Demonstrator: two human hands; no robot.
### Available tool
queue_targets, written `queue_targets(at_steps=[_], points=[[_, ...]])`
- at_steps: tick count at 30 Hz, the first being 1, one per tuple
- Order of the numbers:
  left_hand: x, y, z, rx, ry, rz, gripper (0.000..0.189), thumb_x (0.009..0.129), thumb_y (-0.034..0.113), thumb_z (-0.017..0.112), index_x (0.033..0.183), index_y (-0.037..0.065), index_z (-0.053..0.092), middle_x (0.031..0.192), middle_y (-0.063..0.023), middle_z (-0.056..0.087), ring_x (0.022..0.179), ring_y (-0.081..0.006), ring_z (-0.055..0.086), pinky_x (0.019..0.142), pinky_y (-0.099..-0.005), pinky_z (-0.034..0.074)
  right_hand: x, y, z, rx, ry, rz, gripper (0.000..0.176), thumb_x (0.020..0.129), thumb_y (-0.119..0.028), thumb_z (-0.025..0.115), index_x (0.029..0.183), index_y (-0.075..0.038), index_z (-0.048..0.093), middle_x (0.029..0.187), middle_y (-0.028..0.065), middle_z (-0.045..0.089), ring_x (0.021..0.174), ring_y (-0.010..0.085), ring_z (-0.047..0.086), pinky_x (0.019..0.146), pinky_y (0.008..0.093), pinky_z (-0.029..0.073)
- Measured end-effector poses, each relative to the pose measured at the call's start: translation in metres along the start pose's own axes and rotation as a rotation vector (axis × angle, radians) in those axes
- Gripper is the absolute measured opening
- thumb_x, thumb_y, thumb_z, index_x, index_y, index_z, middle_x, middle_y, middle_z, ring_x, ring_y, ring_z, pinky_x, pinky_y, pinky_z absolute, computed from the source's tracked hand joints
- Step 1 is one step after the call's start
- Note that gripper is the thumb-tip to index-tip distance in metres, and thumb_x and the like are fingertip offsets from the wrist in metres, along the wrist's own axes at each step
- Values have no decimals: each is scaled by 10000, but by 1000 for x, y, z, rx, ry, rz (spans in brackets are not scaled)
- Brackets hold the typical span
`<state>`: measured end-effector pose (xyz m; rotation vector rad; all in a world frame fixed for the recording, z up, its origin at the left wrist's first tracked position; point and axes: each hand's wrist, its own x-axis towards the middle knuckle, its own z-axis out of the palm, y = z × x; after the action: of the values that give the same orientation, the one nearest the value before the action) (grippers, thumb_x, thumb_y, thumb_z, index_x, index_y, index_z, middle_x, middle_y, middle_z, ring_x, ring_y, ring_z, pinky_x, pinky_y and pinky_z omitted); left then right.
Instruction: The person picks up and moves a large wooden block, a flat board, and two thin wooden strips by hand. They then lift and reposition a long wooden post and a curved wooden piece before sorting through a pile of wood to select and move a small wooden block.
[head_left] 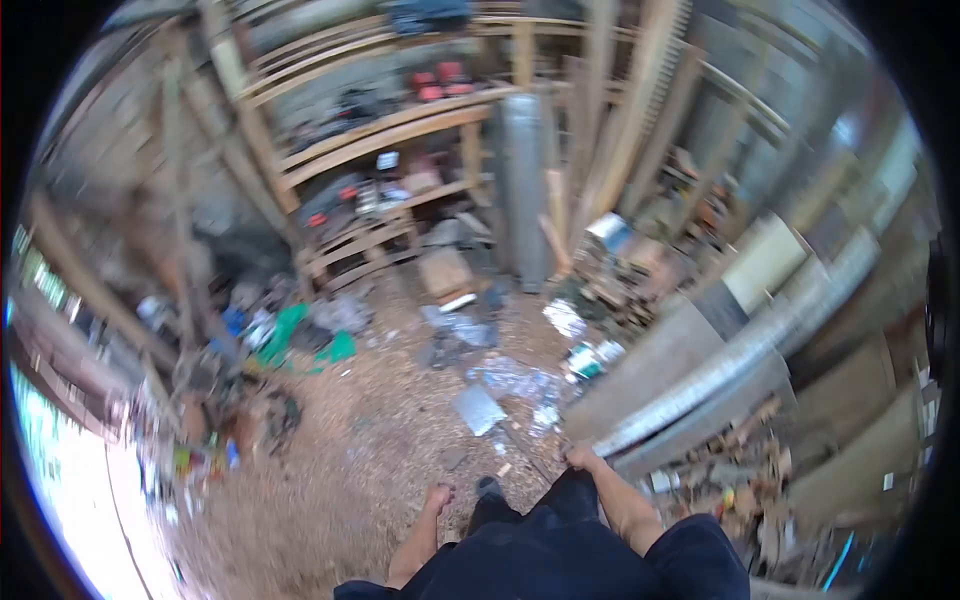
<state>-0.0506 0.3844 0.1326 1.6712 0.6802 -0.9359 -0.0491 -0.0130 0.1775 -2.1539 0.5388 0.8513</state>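
Note:
My left hand (439, 496) hangs beside my left leg, its fingers curled in, with nothing visible in them. My right hand (579, 457) is closed in front of my right thigh, near the end of a long board; whatever it may hold is hidden. On the floor ahead lies a shovel-like tool with a flat, light grey blade (480, 409). Its thin dark handle (525, 453) runs back toward my right leg, where its far end is out of sight. Blur softens the fingers of both hands.
Long boards and a metal-edged panel (700, 375) lean at the right. Wooden shelves (400, 130) with red and dark items stand ahead. Plastic sheeting (515, 378), green bags (285, 335) and a box (445, 273) lie on the chip-covered ground. A bright opening is at left.

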Motion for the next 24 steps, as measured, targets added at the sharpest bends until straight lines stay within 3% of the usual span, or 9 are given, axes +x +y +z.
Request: queue_targets(at_steps=[4,6,8,10,12,16,19,22,24], points=[[-29,-46,-79,-261,306,158,209,796,163,485,905,9,575,774,-106,607,652,-210,593,568,-324,469,65,-48,73,-241,-127,-278,251,815,-209,470,874,-7,607,736,123,606,604,238,614,496,301,484],[-55,-61,-102,-329,477,179,200,788,175,493,824,23,617,745,-97,612,637,-196,592,529,-330,462,105,-53,106,-171,106,-380,307,836,-260,457,958,0,565,776,133,607,606,219,615,489,306,483],[-87,-74,-117,-755,543,156,211,787,187,508,811,8,616,695,-108,599,624,-201,587,513,-335,461,132,-56,120,-323,-73,-575,300,836,-246,460,968,7,554,791,137,605,613,217,616,493,315,486],[-99,-100,-126,-708,631,87,203,786,175,511,834,3,606,686,-112,591,612,-210,585,504,-336,458,134,-111,127,-442,-231,-751,294,836,-232,464,977,14,543,806,140,603,620,215,618,498,324,490],[-112,-125,-127,-637,696,-2,198,785,163,514,857,-2,597,678,-116,582,600,-219,582,495,-337,456,87,-177,130,-183,-414,-62,288,831,-205,484,1004,22,522,819,150,597,642,239,612,529,344,503],[-111,-214,-109,-1104,628,-21,195,779,150,542,859,-17,601,693,-115,598,561,-217,577,487,-317,453,118,-217,172,-304,-488,-70,236,823,-175,508,970,6,548,807,140,594,662,262,598,556,370,504],[-145,-217,-138,-788,710,-16,237,763,175,578,890,-22,606,742,-125,612,583,-218,586,512,-307,466,198,-236,235,-1012,-827,-1128,221,725,-254,580,695,-40,625,723,120,626,631,201,621,562,353,478],[-122,-263,-151,-1172,744,-144,289,739,203,612,924,-19,608,773,-118,619,624,-204,598,543,-305,468,202,-317,299,-956,-735,-479,235,691,-269,610,773,-50,639,753,133,627,631,226,616,571,364,476],[-128,-272,-175,-1223,836,9,287,732,221,621,896,-14,621,777,-100,623,677,-184,604,558,-295,465,195,-390,349,-911,-706,-554,254,742,-252,556,856,-33,613,805,155,610,693,252,603,613,380,474]])
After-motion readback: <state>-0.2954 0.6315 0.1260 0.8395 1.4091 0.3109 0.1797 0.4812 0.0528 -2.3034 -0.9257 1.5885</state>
